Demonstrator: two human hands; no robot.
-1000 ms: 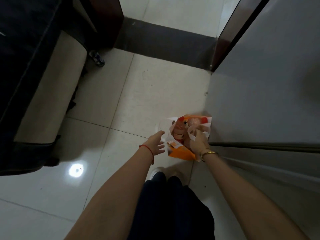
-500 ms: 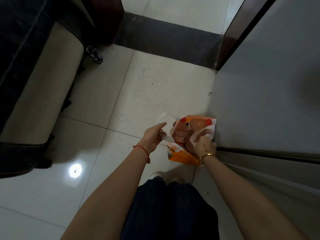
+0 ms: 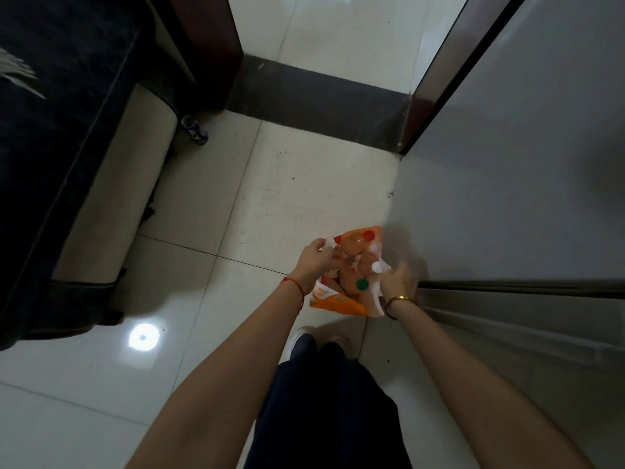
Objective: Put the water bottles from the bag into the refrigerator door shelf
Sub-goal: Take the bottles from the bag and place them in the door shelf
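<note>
An orange and white plastic bag (image 3: 338, 302) stands on the tiled floor beside the grey refrigerator (image 3: 507, 198). Inside it I see bottles, one with a red cap (image 3: 368, 235) and one with a green cap (image 3: 362, 284). My left hand (image 3: 313, 260) pinches the bag's left edge. My right hand (image 3: 397, 279) holds the bag's right edge, pulling the mouth wide. The refrigerator's doors are closed; a dark seam runs across them to the right of my right hand.
A dark sofa with a beige base (image 3: 111, 204) fills the left side. A drink can (image 3: 194, 128) lies on the floor at its far end. A dark threshold strip (image 3: 321, 96) crosses the floor ahead. My dark trousers and shoes are just below the bag.
My left hand has reached the bag and taken its left edge. Both hands have spread the bag's mouth apart, so the green-capped bottle now shows.
</note>
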